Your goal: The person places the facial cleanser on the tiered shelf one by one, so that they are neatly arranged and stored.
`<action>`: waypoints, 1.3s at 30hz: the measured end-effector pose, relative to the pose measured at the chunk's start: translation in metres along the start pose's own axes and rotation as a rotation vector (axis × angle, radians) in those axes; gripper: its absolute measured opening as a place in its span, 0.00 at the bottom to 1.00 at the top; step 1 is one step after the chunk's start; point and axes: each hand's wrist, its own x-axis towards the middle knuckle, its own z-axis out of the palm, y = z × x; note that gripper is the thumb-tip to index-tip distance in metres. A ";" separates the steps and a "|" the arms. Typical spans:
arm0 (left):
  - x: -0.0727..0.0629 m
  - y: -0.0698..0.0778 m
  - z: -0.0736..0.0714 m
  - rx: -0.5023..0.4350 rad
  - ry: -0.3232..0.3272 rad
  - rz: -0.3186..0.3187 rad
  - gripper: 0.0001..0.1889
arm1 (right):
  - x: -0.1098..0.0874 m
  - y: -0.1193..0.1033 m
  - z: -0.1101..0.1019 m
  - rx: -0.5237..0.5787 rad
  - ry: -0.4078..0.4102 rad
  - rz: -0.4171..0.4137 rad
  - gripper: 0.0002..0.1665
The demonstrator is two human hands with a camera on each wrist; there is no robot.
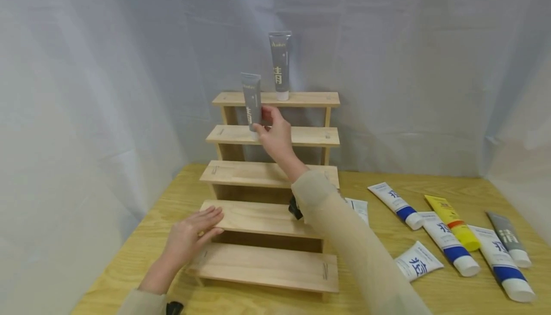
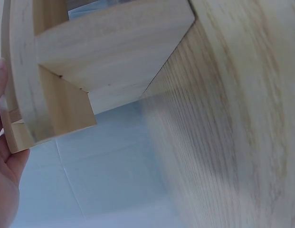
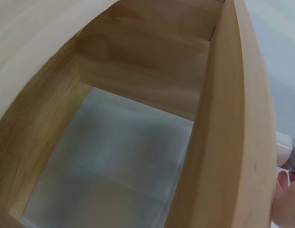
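1. At the second-highest tier [image 1: 312, 135] of the wooden stand [image 1: 262, 267], gripping a gray tube [image 1: 252, 95], nearly upright, with the right hand [image 1: 277, 136].
2. Resting the left hand [image 1: 188, 236], unclenched, on the second-lowest tier [image 1: 258, 217].

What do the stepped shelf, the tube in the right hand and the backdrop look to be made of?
Stepped shelf: pale wood, apparently unvarnished; grain shows and the surface looks matte.
Tube in the right hand: probably soft plastic, grey and smooth, with a flattened end; laminate is possible.
Backdrop: thin sheeting, perhaps plastic or coated cloth, faintly glossy, with creases.
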 end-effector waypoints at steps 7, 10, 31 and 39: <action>0.001 0.001 0.000 -0.005 -0.009 0.000 0.25 | 0.003 0.002 -0.003 -0.049 -0.017 -0.014 0.24; 0.002 0.002 0.000 -0.007 -0.008 -0.003 0.25 | 0.004 0.002 -0.005 -0.096 -0.024 -0.027 0.25; 0.005 0.000 0.003 -0.025 0.022 0.026 0.28 | 0.008 0.003 -0.005 -0.214 -0.062 0.071 0.20; 0.006 -0.001 0.006 -0.038 0.009 0.027 0.28 | 0.005 0.001 -0.011 -0.163 -0.037 0.089 0.20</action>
